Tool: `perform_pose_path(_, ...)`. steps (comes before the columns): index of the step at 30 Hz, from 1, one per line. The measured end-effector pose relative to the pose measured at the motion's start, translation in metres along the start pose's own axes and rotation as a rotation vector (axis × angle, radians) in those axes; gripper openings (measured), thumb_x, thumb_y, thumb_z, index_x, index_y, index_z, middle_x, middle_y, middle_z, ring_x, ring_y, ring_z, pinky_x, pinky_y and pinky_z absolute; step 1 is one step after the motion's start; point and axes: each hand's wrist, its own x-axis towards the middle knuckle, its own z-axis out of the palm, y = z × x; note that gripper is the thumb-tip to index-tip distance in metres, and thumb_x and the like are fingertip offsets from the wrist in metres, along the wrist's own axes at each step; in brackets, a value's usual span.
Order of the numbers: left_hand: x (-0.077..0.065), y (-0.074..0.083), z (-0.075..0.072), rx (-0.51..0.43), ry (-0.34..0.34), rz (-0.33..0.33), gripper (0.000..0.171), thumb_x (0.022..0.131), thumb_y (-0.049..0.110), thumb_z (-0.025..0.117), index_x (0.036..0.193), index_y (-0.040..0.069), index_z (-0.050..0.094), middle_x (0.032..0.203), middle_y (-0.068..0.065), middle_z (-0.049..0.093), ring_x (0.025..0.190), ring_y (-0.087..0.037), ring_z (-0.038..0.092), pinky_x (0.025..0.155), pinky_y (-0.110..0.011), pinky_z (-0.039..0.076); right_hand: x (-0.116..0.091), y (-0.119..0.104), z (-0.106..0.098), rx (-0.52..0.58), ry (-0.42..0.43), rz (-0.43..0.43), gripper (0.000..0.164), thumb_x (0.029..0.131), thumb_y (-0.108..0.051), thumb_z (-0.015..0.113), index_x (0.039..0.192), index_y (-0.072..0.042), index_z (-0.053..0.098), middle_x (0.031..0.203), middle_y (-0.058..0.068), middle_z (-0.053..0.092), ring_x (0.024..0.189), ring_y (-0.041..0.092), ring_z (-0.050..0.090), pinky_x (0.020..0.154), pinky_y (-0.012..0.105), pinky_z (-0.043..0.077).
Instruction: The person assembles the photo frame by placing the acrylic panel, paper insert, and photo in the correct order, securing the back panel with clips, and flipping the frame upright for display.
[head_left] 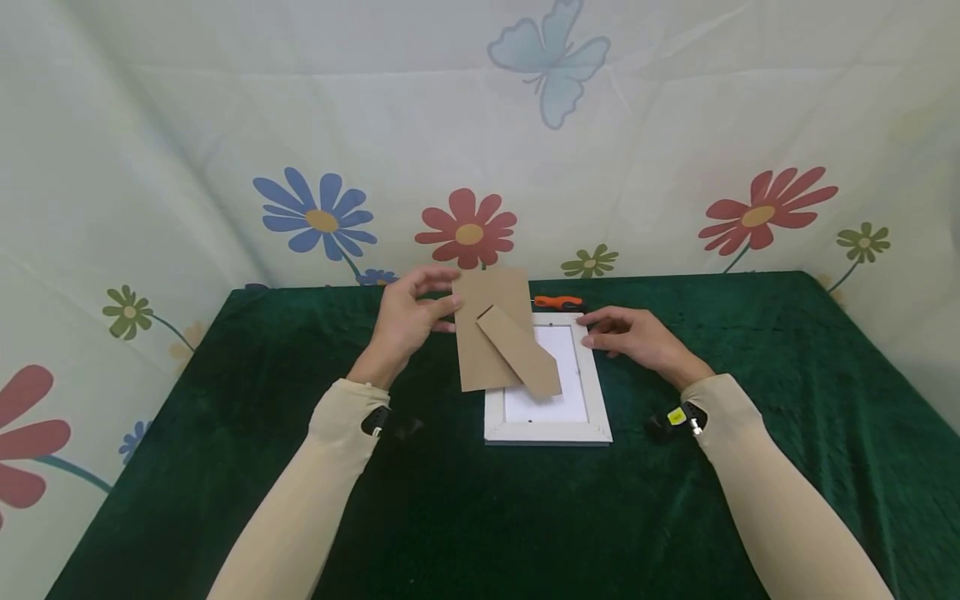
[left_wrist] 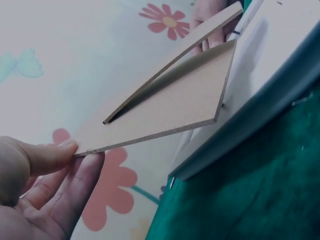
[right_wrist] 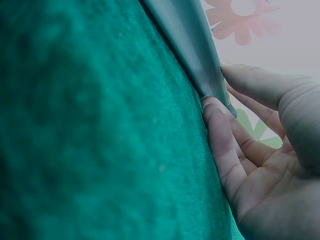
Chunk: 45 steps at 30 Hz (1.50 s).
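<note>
My left hand pinches the left edge of a brown backing board, thumb on one face and fingers on the other. A fold-out easel leg sticks out from the board at a slant, as the left wrist view also shows. The board is tilted above a white picture frame, which lies back side up on the cloth with a white sheet in its opening. At the frame's far right corner my right hand touches the side, its thumb on the upper edge and its fingertips low against the side.
An orange-handled screwdriver lies just beyond the frame's far edge. Dark green velvet cloth covers the table. Behind it hangs a pale curtain printed with flowers and a butterfly.
</note>
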Motion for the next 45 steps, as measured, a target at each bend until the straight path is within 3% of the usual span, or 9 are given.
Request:
perform_pose_path(9,0.000,-0.004,0.016,-0.020,-0.006,-0.017,0.039,0.099,0.006,0.075,0.137,0.014,0.069,0.121,-0.009,0.072,0.098,-0.028,0.076,0.076,-0.035,0.063,0.001,0.002,0.000,0.002,0.006,-0.017,0.054,0.100,-0.039,0.076,0.147,-0.014,0.064,0.128,0.013,0.066,0.106,0.031,0.062,0.093,0.038,0.054)
perform_pose_path(22,-0.002,-0.011,0.032,-0.107,-0.067,-0.079,0.035,0.099,0.006,0.076,0.133,0.015,0.071,0.121,-0.008,0.072,0.099,-0.028,0.076,0.076,-0.038,0.064,0.000,0.001,0.000,-0.009,0.002,-0.031,0.054,0.100,-0.039,0.076,0.146,-0.014,0.064,0.128,0.012,0.067,0.105,0.031,0.063,0.092,0.038,0.056)
perform_pose_path(33,-0.009,-0.014,0.047,-0.084,-0.095,-0.095,0.036,0.100,0.007,0.075,0.135,0.015,0.070,0.122,-0.008,0.072,0.101,-0.027,0.075,0.079,-0.035,0.063,-0.001,0.002,0.000,-0.001,0.000,-0.050,0.053,0.100,-0.039,0.076,0.145,-0.014,0.065,0.126,0.012,0.067,0.105,0.031,0.063,0.093,0.040,0.056)
perform_pose_path(45,-0.009,-0.019,0.052,-0.075,-0.100,-0.108,0.036,0.099,0.008,0.076,0.133,0.016,0.071,0.119,-0.007,0.072,0.099,-0.026,0.075,0.079,-0.034,0.063,0.000,0.002,-0.001,-0.001,-0.004,-0.039,0.054,0.100,-0.040,0.076,0.146,-0.015,0.064,0.127,0.012,0.066,0.106,0.031,0.063,0.094,0.041,0.056)
